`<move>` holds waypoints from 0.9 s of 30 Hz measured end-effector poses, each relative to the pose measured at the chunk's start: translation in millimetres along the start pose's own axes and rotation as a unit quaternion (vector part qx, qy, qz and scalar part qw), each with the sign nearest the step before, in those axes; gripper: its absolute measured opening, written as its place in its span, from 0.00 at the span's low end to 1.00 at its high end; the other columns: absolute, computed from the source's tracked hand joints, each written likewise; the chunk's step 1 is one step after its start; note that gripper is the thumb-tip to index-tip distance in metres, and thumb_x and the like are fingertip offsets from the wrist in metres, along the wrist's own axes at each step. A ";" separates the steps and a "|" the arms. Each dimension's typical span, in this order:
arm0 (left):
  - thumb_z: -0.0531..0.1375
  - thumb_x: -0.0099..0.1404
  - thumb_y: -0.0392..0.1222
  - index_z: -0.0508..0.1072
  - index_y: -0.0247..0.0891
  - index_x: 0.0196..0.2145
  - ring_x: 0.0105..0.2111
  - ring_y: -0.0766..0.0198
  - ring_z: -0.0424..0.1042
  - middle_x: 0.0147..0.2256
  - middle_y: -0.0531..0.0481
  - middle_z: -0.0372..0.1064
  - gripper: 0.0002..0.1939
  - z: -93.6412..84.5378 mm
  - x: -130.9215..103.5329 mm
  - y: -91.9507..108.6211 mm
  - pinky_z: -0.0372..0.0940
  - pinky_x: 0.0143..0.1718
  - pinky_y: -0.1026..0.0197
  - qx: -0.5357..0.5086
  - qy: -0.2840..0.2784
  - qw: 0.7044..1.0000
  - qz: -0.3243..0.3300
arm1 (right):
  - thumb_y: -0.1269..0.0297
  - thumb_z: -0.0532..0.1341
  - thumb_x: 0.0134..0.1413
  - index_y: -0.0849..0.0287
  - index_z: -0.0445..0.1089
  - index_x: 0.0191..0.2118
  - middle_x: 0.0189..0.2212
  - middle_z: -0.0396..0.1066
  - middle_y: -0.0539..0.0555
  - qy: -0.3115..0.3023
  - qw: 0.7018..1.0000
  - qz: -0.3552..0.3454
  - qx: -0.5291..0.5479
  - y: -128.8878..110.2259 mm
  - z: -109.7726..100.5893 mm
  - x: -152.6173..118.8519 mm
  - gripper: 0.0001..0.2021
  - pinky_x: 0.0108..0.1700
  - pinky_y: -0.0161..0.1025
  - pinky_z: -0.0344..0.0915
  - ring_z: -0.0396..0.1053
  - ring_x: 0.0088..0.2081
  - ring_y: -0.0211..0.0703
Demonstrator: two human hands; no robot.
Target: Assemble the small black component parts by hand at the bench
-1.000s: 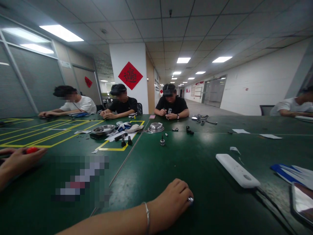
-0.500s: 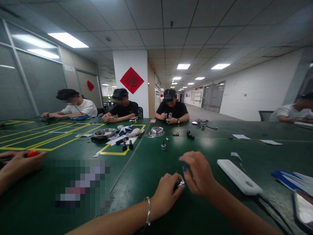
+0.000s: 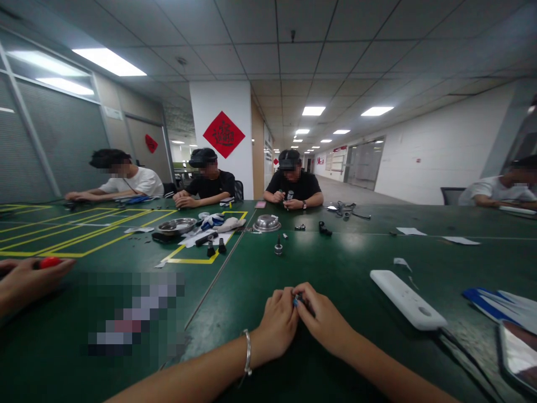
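Note:
My left hand [image 3: 279,322], with a silver bangle [image 3: 247,352] at its wrist, is closed around a small shiny metal part [image 3: 298,298] that its fingers mostly cover. Against it, my right hand [image 3: 321,316] pinches at the same small part with thumb and forefinger. Both hands meet just above the green table [image 3: 335,252]. Farther forward stands a small metal piece with an upright stem [image 3: 278,247]. Beyond that piece lies a round metal dish [image 3: 267,223].
A white power strip [image 3: 406,299] with a cable, a phone [image 3: 520,355] and a blue-white glove [image 3: 499,308] lie at the right. Another person's hand [image 3: 37,280] holds something red at the left. Several people sit around the table. Black parts [image 3: 216,247] stand left of centre.
My right hand has come down and left, from raised and apart to pinching at the part in my left hand. My left hand has shifted slightly left. The view has moved a little.

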State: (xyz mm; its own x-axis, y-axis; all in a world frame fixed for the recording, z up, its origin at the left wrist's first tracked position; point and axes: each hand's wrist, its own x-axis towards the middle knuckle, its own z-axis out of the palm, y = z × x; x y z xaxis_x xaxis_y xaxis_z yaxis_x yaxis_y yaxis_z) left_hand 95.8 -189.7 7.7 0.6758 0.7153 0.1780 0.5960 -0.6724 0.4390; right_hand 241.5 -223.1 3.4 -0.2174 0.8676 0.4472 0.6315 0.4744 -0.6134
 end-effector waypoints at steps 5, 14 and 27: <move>0.48 0.66 0.44 0.59 0.37 0.53 0.58 0.53 0.51 0.55 0.43 0.58 0.19 0.8 -1.1 -3.8 0.49 0.58 0.47 -0.013 -0.020 0.999 0.022 | 0.72 0.52 0.55 0.57 0.61 0.37 0.24 0.60 0.46 0.019 0.999 0.015 -0.025 8.9 -4.7 1.6 0.05 0.29 0.32 0.55 0.62 0.26 0.38; 0.53 0.64 0.43 0.67 0.41 0.47 0.56 0.56 0.55 0.48 0.48 0.67 0.15 5.3 9.0 -22.3 0.48 0.60 0.48 -0.046 0.053 0.997 0.015 | 0.69 0.54 0.53 0.58 0.60 0.36 0.20 0.55 0.44 0.079 0.993 0.040 -0.075 16.2 -20.2 5.8 0.04 0.26 0.33 0.52 0.59 0.22 0.38; 0.58 0.57 0.41 0.68 0.43 0.40 0.48 0.57 0.66 0.45 0.50 0.70 0.11 4.3 7.5 -18.0 0.33 0.59 0.37 -0.060 0.065 0.996 -0.002 | 0.79 0.53 0.50 0.58 0.62 0.38 0.34 0.63 0.51 -0.002 0.996 -0.031 -0.079 -2.9 -9.5 -1.3 0.11 0.37 0.36 0.57 0.61 0.36 0.42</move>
State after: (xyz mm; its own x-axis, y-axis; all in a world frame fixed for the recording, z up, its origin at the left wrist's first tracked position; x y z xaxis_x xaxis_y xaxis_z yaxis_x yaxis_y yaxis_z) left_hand 92.0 -173.0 -2.7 0.6078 0.7412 0.2848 0.5365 -0.6478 0.5408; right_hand 247.1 -227.0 10.8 -0.2637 0.8378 0.4781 0.7258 0.4988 -0.4737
